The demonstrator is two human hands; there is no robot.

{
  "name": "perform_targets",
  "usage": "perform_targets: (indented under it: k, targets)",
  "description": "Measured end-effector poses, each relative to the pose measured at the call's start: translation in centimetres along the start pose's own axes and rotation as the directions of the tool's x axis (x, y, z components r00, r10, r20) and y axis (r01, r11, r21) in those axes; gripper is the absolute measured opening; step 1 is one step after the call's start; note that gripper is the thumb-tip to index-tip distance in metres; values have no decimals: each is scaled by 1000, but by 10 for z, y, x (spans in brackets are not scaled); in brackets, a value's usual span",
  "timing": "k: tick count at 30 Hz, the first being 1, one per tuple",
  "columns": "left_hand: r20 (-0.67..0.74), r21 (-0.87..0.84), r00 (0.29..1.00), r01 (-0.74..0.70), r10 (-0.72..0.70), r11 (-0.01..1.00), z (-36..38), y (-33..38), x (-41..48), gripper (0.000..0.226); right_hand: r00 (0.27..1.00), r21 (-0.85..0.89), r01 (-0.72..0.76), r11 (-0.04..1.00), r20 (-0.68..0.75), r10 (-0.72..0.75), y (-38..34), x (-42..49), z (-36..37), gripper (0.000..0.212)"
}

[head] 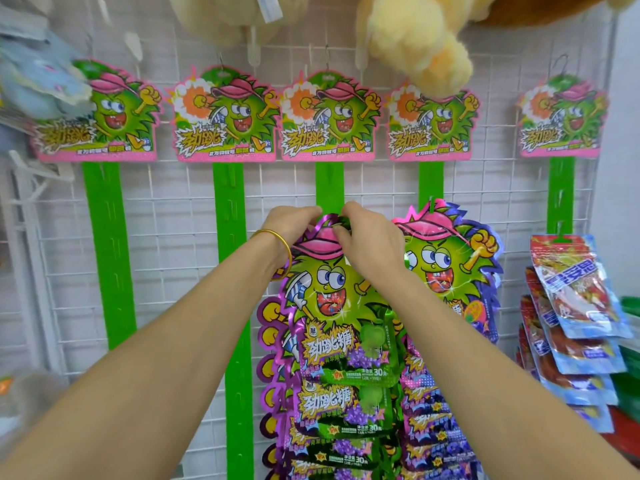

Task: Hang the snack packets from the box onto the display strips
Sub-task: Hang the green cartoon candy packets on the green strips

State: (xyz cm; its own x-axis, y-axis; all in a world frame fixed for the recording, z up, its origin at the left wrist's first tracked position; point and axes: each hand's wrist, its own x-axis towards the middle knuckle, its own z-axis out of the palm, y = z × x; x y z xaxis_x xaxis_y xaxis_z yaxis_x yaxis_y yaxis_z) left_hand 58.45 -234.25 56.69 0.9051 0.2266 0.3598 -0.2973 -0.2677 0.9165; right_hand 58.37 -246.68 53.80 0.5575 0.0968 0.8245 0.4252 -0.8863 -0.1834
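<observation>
Two left strips (107, 254) hang bare; middle strip (329, 187) is filling; my left hand (294, 225) and right hand (370, 240) pinch a packet (332, 296) by its top against it; much remains, I judge.

Five green display strips (108, 254) are counted on one white wire grid (173, 237). Each is topped by one header card (225, 114), five cards in all. Two hands are noted: left hand (292, 225) and right hand (372, 244). One gold bangle (272, 232) is noted. Green-fronted packets (346, 410) on the third strip: at least four are counted, topmost packet (332, 299) included; an exact figure is prevented by overlap. Purple-edged packets (450, 258) on the fourth strip: at least four. Red-and-blue packets (575, 285) on the fifth: at least four. Two pale plush toys (415, 39) are recorded above.
</observation>
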Motion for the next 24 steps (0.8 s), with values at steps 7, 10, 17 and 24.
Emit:
perform_targets:
  k: [7, 10, 17, 24]
  targets:
    - [5, -17, 1000, 4, -4, 1000, -1, -2, -1, 30, 996, 59, -46, 997, 78, 41, 9, -8, 6, 28]
    - [3, 21, 1000, -12, 12, 1000, -1, 0, -2, 30, 999, 77, -31, 997, 45, 28, 9, -10, 4, 28]
    - [0, 112, 999, -34, 34, 993, -2, 4, -2, 27, 1000, 4, 0, 1000, -1, 0, 3, 11, -1, 23]
    - [-44, -10, 999, 2, -2, 1000, 3, 3, -5, 26, 996, 39, -25, 999, 86, 21, 4, 14, -5, 20]
